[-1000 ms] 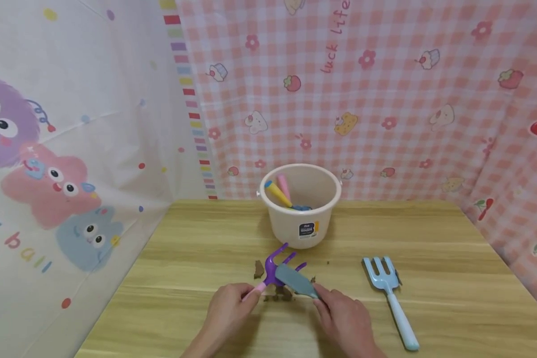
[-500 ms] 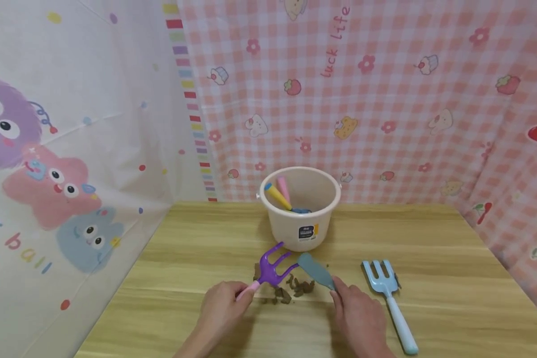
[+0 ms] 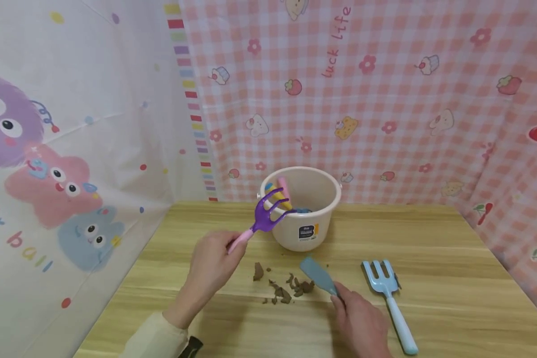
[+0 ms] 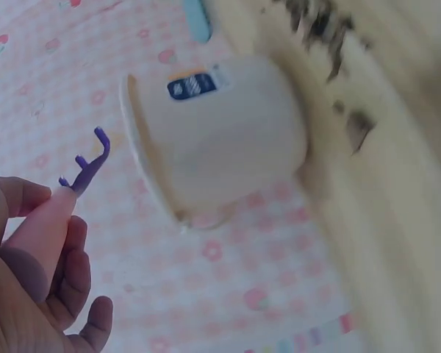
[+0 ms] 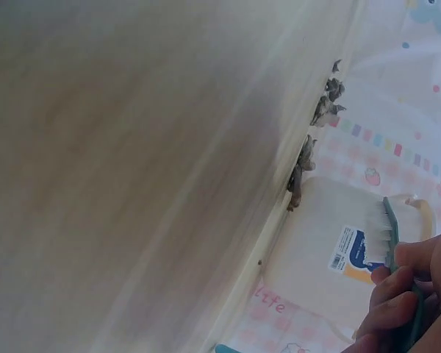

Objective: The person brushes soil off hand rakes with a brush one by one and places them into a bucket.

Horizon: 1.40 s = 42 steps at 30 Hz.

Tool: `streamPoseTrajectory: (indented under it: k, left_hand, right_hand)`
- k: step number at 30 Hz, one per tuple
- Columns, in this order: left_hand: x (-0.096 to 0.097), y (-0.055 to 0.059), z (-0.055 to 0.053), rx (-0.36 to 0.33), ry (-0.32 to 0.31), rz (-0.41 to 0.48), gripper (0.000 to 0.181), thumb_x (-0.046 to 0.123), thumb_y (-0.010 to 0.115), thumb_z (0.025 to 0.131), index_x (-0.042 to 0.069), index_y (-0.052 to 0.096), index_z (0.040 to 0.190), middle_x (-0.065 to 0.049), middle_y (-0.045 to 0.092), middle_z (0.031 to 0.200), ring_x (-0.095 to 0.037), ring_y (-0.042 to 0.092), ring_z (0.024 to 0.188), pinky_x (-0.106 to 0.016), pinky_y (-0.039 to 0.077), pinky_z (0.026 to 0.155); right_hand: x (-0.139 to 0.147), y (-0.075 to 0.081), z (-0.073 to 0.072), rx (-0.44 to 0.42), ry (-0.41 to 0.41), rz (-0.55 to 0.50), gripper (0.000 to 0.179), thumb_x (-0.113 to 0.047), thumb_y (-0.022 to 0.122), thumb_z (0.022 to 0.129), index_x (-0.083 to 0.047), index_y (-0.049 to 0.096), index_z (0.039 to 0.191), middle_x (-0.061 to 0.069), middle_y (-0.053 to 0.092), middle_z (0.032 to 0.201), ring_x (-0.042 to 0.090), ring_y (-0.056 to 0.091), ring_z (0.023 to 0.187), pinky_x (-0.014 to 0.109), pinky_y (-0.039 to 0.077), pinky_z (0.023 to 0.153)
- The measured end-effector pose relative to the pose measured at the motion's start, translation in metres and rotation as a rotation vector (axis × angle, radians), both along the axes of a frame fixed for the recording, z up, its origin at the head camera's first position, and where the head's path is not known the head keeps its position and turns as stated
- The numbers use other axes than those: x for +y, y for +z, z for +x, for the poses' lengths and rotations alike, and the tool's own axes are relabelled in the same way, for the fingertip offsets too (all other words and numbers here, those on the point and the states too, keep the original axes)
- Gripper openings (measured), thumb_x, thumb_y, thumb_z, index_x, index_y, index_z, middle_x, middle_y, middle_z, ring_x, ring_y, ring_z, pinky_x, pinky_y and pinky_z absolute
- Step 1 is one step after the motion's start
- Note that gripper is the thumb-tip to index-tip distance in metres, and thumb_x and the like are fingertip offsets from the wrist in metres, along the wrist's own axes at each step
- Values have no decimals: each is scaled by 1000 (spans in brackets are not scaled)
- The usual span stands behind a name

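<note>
My left hand [image 3: 215, 261] grips the pink handle of a purple three-pronged garden hand rake [image 3: 264, 216]. Its prongs are raised in front of the bucket's left rim in the head view, and no soil shows on them. In my right hand [image 3: 360, 315] is a teal brush [image 3: 318, 274], held low over the table; the right wrist view shows pale bristles [image 5: 378, 239] along one side. Brown clumps of soil [image 3: 283, 294] lie scattered between my hands, with one larger piece [image 3: 258, 271] at the left.
A cream bucket [image 3: 302, 238] stands at the back, holding a yellow-handled tool [image 3: 284, 203], a pink-handled one [image 3: 283, 184] and something blue. A light blue hand fork [image 3: 394, 298] lies on the wooden table [image 3: 465, 278] at right. Patterned cloths [image 3: 385, 99] hang behind and beside it.
The brush has left the purple rake and moved right. My left hand has lifted the rake up toward the bucket, uncovering the soil clumps. The right hand has stayed nearly still lately.
</note>
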<state>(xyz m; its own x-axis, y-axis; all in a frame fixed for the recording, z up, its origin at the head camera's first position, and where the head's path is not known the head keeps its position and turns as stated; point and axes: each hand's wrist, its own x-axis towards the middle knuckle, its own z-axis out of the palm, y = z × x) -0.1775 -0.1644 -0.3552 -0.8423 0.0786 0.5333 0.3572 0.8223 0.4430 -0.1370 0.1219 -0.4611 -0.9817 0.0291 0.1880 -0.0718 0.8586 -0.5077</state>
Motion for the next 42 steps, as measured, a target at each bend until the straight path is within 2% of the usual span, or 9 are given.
streamPoseTrajectory:
  k: [5,11,15,18,24,28,32,37,42]
  left_hand:
    - [15,26,-37,69,2,-209,17,27,66,92,14,75,85,4,55,65,-20,53,69,-40,42,65]
    - [37,39,-80,109,48,-556,28,34,58,99,12,74,93,-4,65,90,-27,57,90,-47,43,85]
    - [52,44,-104,69,61,-772,26,28,58,97,10,72,110,-5,63,99,-26,55,99,-46,42,88]
    - [63,46,-121,22,47,-856,26,23,61,93,11,70,114,-5,63,104,-25,53,105,-46,40,93]
    - [80,41,-144,18,-1,-889,20,31,67,92,15,73,103,-3,64,106,-24,53,111,-44,39,97]
    - [91,34,-152,-24,-11,-856,11,24,70,89,16,73,96,-4,64,105,-25,52,113,-45,41,96]
    - [102,28,-157,-86,-5,-856,9,17,67,87,14,73,93,-5,65,103,-25,55,108,-48,44,94]
    - [110,28,-159,-124,22,-863,9,16,64,89,14,73,90,-4,66,99,-24,57,102,-46,47,90]
    - [112,33,-158,-229,5,-768,5,13,66,87,13,70,84,-6,68,105,-26,57,108,-47,43,100]
  right_hand:
    - [-2,-1,-1,-28,16,-18,35,-25,65,96,-17,66,129,-3,61,75,13,47,56,33,37,48]
    - [-5,-3,2,-13,29,-30,34,-25,66,95,-18,67,128,-4,60,74,12,45,55,32,35,47]
    - [-7,-5,4,9,27,-34,33,-24,66,94,-17,68,127,-5,58,71,12,44,54,31,35,47]
    - [-8,-7,5,22,25,-39,33,-24,67,94,-17,68,126,-5,59,72,12,45,55,32,36,48]
    - [-10,-7,6,19,20,-38,32,-25,68,94,-18,69,125,-3,66,80,12,51,59,33,39,50]
    - [-10,-5,5,-13,23,-26,33,-26,68,94,-18,68,126,1,70,89,16,60,65,37,43,51]
    - [-10,-4,4,-22,28,-12,34,-27,68,93,-18,68,126,3,72,96,23,67,74,40,47,54]
    - [-10,-2,5,6,33,-7,33,-25,69,93,-17,69,125,3,72,95,23,67,74,40,47,54]
    - [-9,-1,6,28,36,-8,32,-24,69,93,-18,69,124,2,72,92,22,66,72,38,46,53]
